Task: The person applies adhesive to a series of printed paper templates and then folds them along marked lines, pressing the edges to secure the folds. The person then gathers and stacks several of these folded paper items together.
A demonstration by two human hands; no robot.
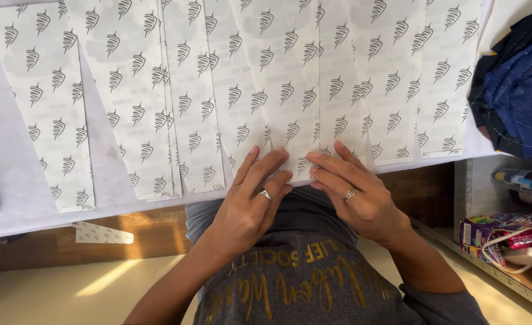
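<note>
Several long white backing strips (187,90) printed with small grey leaf-like marks lie side by side on a white table (1,174). My left hand (251,201) and my right hand (350,189), each with a ring, meet at the near end of one middle strip (287,78). The fingertips of both hands pinch or pick at that strip's bottom edge at the table's front. Whether the edge is lifted is hidden by the fingers.
A pile of dark blue cloth (518,90) lies at the table's right end. Below it, a shelf (521,280) holds a colourful box, cords and bottles. A cut scrap of backing paper (100,233) hangs under the table edge at left.
</note>
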